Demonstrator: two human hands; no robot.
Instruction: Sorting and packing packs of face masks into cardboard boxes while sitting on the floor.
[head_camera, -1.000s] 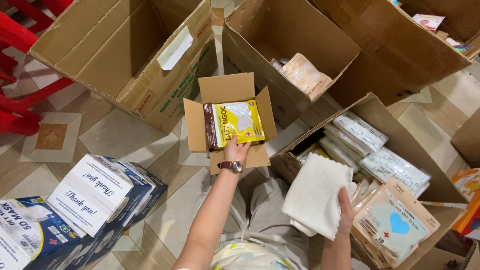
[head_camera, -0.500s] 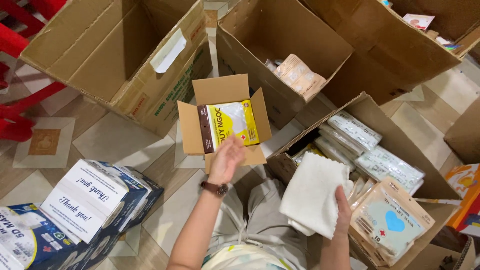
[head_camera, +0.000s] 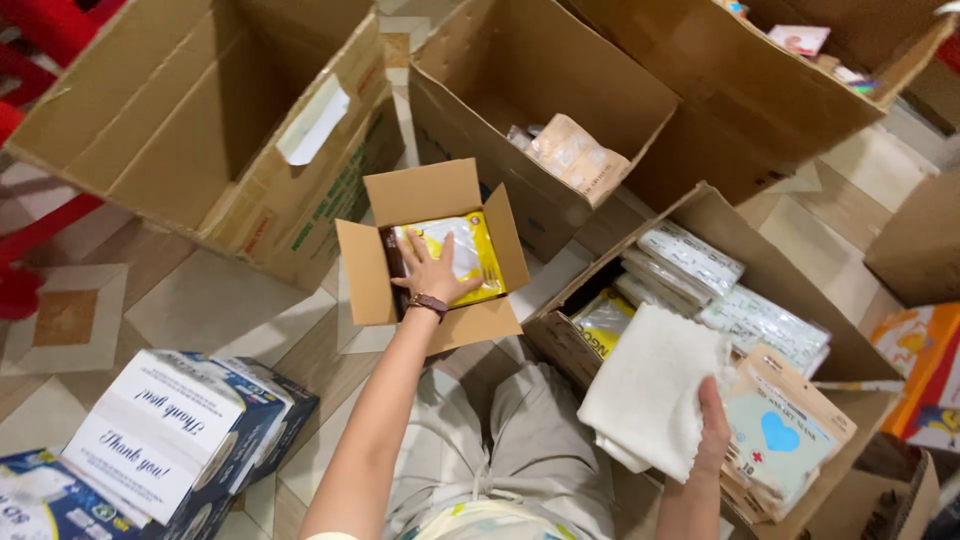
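A large empty cardboard box (head_camera: 200, 130) lies open on the tiled floor (head_camera: 190, 310) and serves as the landmark. To its right stands a second open carton (head_camera: 540, 110) holding a few tan wrapped packs (head_camera: 575, 155). Farther right of the large box, at the top corner, a third carton (head_camera: 760, 80) contains small coloured packets. Below the large box, near the bottom edge, sit blue-and-white printed boxes (head_camera: 170, 440). Left of it, red chair legs (head_camera: 40, 120) show. Far to its right, at the frame edge, rests an orange package (head_camera: 925, 375).
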